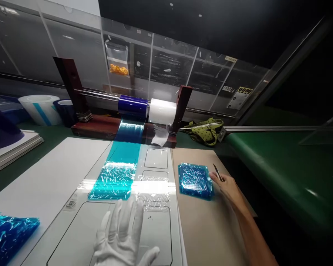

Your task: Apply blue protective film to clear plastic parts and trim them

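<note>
My left hand (122, 232), in a white glove, lies with fingers stretched out over the pale board (69, 221) marked with black outlines. Just beyond its fingertips ends a strip of blue-green film (124, 151), which runs down from a dark blue film roll (133, 106). The strip's near part is wrinkled and glossy. Bare and closed, my right hand (224, 184) grips a slim dark pointed tool (218, 173), whose exact kind I cannot make out. Its fingertips are at the right edge of a stack of blue film squares (195, 181), lying on brown cardboard (202, 225).
A wooden stand (100, 127) carries the blue roll and a white roll (162, 111) on a metal bar. More blue film (11, 236) lies at lower left. Spare rolls (40, 111) stand behind. A green pouch (205, 131) sits near the green conveyor belt (280, 162).
</note>
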Tool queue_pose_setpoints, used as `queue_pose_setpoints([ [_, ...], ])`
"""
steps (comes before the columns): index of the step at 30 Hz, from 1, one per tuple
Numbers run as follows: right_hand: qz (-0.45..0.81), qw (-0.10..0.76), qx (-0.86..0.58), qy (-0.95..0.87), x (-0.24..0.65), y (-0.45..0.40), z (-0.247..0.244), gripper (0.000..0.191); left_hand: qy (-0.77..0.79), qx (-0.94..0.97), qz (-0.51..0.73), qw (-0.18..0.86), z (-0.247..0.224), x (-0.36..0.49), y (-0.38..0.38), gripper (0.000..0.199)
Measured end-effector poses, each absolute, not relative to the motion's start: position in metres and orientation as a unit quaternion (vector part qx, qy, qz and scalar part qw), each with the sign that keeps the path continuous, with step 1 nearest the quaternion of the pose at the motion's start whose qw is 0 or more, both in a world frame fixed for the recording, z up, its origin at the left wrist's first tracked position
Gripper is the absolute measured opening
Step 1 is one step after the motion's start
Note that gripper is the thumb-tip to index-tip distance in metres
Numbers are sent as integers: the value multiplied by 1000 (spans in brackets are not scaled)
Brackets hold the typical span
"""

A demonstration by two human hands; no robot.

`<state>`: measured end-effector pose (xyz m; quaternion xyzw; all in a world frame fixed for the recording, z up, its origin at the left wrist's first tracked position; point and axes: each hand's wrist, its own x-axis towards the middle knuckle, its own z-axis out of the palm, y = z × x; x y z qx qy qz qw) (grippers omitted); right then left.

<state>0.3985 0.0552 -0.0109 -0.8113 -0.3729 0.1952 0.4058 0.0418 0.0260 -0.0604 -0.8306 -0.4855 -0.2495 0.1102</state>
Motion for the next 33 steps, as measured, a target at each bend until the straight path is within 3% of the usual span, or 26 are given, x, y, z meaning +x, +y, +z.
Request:
queue_pose_setpoints([
  [5, 115, 340, -824, -438, 365, 13, -15, 41, -467, -857, -202, 81, -58, 39, 68, 97],
  [11, 140, 201, -782, -572, 287, -12, -41, 23, -374, -921, -9, -106, -39, 64, 113, 90],
  [15, 118, 168, -778, -594, 264, -8, -52, 20, -340, -932, -9, -124, -33, 72, 117, 88],
  [20, 173, 204, -769, -580, 253, -5, -42, 19, -342, -930, -72, -114, -39, 65, 113, 90],
  [24, 245, 252, -748, -562, 257, -7, -29, 20, -344, -931, -122, -24, -46, 65, 114, 46],
  [25, 241, 252, -751, -561, 260, -9, -30, 20, -348, -929, -127, 2, -48, 65, 113, 42],
  [29, 132, 217, -789, -559, 280, -26, -48, 19, -352, -921, -153, 71, -59, 60, 91, 61],
  [33, 44, 194, -798, -569, 298, -50, -67, 28, -312, -917, -219, 121, -69, 44, 41, 67],
])
